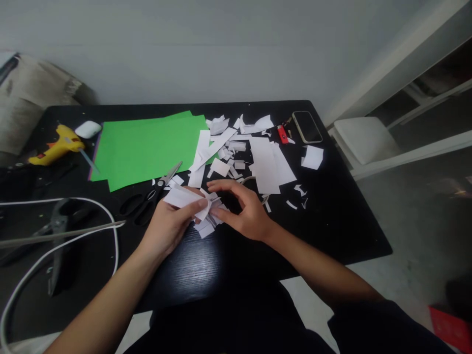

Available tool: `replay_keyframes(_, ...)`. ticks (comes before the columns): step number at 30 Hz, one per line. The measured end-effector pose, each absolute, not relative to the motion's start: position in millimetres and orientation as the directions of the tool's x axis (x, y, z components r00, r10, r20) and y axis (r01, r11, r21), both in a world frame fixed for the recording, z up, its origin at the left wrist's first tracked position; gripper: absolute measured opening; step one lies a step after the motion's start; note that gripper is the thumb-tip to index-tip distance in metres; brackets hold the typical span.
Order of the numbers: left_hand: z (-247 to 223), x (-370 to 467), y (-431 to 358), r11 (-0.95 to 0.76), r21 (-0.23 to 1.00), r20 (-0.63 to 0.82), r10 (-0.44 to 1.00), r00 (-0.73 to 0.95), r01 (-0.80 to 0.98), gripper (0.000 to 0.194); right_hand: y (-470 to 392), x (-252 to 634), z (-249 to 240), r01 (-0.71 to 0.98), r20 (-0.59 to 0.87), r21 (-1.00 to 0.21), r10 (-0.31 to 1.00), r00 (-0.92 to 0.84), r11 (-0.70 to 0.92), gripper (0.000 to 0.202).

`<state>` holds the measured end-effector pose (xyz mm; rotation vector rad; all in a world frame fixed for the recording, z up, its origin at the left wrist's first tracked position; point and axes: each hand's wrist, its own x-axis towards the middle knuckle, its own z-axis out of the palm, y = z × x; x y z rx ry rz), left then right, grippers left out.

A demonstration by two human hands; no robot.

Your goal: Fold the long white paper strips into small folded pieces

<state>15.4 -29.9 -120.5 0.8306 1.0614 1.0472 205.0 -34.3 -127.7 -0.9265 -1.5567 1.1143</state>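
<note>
My left hand (171, 223) is closed on a folded piece of white paper (184, 199), thumb pressed on top of it. Just to its right, my right hand (245, 209) has its thumb and fingers spread apart, the thumb tip close to the paper's end. Whether that thumb touches the paper I cannot tell. Small white paper scraps (204, 227) lie under both hands. Black-handled scissors (151, 194) rest beside my left hand, blades slightly parted. Beyond my right hand are cut white paper strips (263, 164) and a roll of tape or ring (250, 182), partly hidden.
Green sheets (147, 147) lie at the back left, near a yellow glue gun (61, 145) and a white case (88, 129). A white cable (117, 241) loops past pliers (59, 231). A red lighter (282, 134) and a phone (307, 127) are at the back right.
</note>
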Motion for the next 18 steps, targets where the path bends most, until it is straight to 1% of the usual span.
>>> replay_keyframes(3, -119, 15, -31, 0.322, 0.901, -0.275, 0.942, 0.192, -0.291, 0.018, -33, 206, -127, 0.005, 0.290, -0.952, 0.907, -0.307, 0.306, 0.024)
replay_keyframes(5, -121, 14, -32, 0.287, 0.920, -0.245, 0.953, 0.180, -0.267, 0.020, -33, 205, -128, 0.003, 0.313, -0.946, 0.914, -0.258, 0.324, 0.021)
replay_keyframes(7, -124, 11, -34, 0.211, 0.959, -0.188, 0.973, 0.137, -0.187, 0.022, -34, 204, -128, 0.044, 0.333, -0.938, 0.929, -0.163, 0.344, 0.017)
replay_keyframes(9, -125, 9, -36, 0.104, 0.993, -0.101, 0.992, 0.073, -0.047, 0.021, -35, 203, -127, 0.079, 0.331, -0.937, 0.938, -0.103, 0.340, 0.012)
replay_keyframes(10, -125, 8, -37, 0.043, 0.998, -0.044, 0.998, 0.042, 0.035, 0.018, -36, 203, -127, 0.075, 0.317, -0.942, 0.942, -0.108, 0.326, 0.009)
replay_keyframes(11, -125, 8, -39, -0.022, 0.993, 0.020, 1.000, 0.024, 0.114, 0.016, -37, 203, -127, 0.059, 0.299, -0.949, 0.945, -0.132, 0.308, 0.008)
replay_keyframes(13, -123, 8, -42, -0.164, 0.957, 0.160, 0.986, 0.034, 0.239, 0.010, -40, 202, -127, 0.025, 0.267, -0.960, 0.943, -0.197, 0.277, 0.014)
replay_keyframes(15, -122, 8, -44, -0.293, 0.905, 0.281, 0.956, 0.084, 0.309, 0.007, -43, 201, -128, 0.034, 0.255, -0.963, 0.943, -0.213, 0.268, 0.019)
replay_keyframes(18, -124, 9, -46, -0.389, 0.854, 0.371, 0.921, 0.118, 0.345, 0.008, -45, 197, -131, 0.107, 0.262, -0.954, 0.953, -0.152, 0.280, 0.013)
